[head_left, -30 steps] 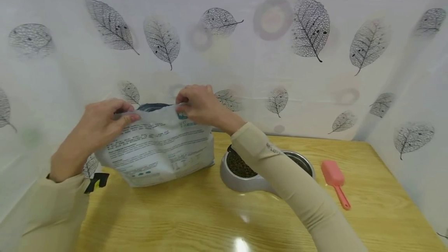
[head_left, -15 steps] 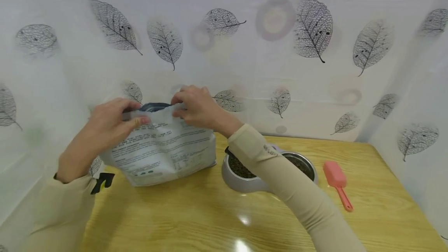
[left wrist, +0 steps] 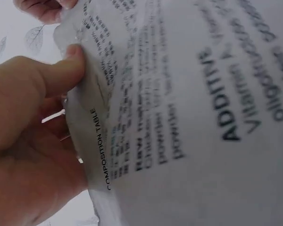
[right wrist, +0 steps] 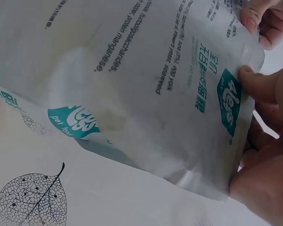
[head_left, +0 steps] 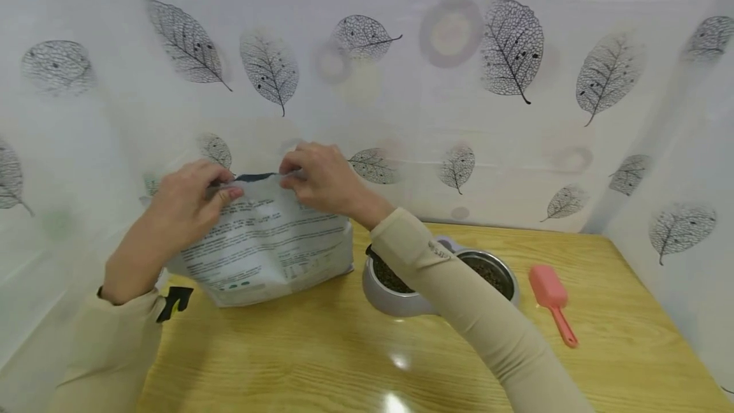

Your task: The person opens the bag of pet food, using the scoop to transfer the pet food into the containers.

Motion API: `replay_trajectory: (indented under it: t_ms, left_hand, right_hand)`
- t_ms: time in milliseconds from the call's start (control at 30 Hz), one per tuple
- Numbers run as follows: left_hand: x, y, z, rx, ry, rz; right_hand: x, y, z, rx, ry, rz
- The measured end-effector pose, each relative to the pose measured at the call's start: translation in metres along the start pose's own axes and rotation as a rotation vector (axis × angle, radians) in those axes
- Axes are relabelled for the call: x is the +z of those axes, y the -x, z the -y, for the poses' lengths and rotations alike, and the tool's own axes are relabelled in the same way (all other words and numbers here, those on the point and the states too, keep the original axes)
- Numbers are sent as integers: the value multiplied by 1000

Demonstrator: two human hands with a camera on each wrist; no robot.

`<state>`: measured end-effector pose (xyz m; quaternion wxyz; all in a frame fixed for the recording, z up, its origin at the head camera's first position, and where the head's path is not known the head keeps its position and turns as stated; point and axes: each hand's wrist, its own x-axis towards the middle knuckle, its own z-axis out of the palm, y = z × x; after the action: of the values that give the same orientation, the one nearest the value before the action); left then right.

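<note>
A white pet food bag [head_left: 264, 241] with printed text stands on the left part of the table, its mouth at the top showing a narrow dark gap. My left hand [head_left: 186, 206] pinches the left part of the top edge between thumb and fingers. The right hand [head_left: 323, 177] pinches the same edge further right. In the left wrist view the left thumb presses on the bag's [left wrist: 179, 141] printed face, with fingers behind it. The right wrist view has the right hand [right wrist: 269, 127] gripping the bag [right wrist: 132, 94] beside a teal logo.
Right of the bag is a grey double bowl [head_left: 395, 304] with brown kibble in both metal basins, partly hidden by the right sleeve. A pink scoop [head_left: 549, 289] lies on the wooden table [head_left: 321, 362] further right. A leaf-patterned sheet [head_left: 367, 94] hangs behind.
Both hands have come closer together along the bag's top edge, the left one moving right. The dark gap at the mouth has become narrower. The bag has stayed in place.
</note>
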<state>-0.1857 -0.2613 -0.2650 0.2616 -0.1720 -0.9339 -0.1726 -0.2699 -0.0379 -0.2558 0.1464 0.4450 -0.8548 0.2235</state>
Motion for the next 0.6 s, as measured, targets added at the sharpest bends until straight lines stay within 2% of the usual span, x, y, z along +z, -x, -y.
replay_trajectory:
  t_ms: [133, 367, 600]
  left_hand:
    - [-1, -2, -4, -13, 18, 29]
    - [4, -7, -11, 38, 17, -22]
    - [11, -8, -10, 80, -18, -42]
  right_hand:
    - [1, -3, 4, -8, 20, 15]
    - [7, -5, 7, -17, -1, -32]
    - [9, -4, 9, -27, 1, -64]
